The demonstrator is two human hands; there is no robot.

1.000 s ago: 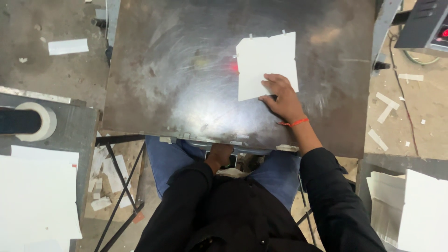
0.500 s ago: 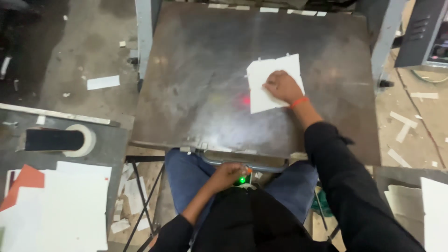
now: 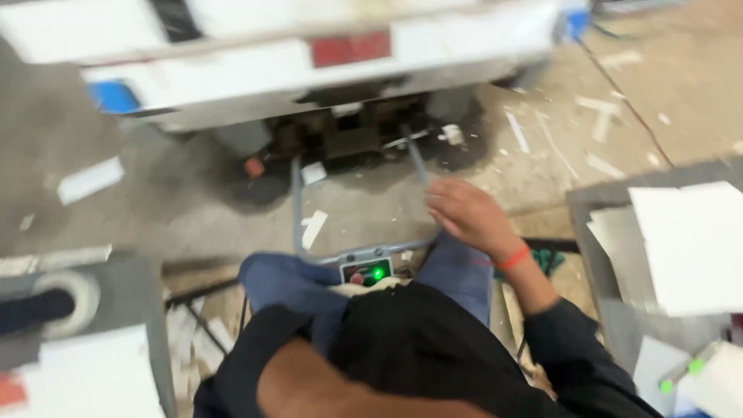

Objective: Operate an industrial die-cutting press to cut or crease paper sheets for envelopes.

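Right now the right hand (image 3: 472, 220), with an orange wristband (image 3: 512, 258) at the wrist, hangs over the right knee just past the middle of the view, toward 3 o'clock. Its fingers are loosely curled and close together, pinching nothing, though motion blur softens them. Nearest to it is the grey metal bar (image 3: 296, 201) that loops around in front of the knees. A small box with a green light (image 3: 370, 272) sits on that bar, just beside the hand toward 8 o'clock. The left forearm (image 3: 309, 387) crosses the bottom edge at 6 o'clock; the left hand is hidden behind the dark shirt, so I cannot tell how its fingers lie.

White sheets (image 3: 689, 248) lie on a grey table (image 3: 604, 232) at 3 o'clock, well apart from the hand. A roll of tape (image 3: 66, 298) is at 9 o'clock, and a white machine (image 3: 309, 46) spans 12 o'clock, above a floor littered with paper scraps (image 3: 313, 228).

As I judge it, this is a pause between sheets, with the hand empty. Picking up a sheet would call for a reach toward 3 o'clock and a flat pinch on one edge
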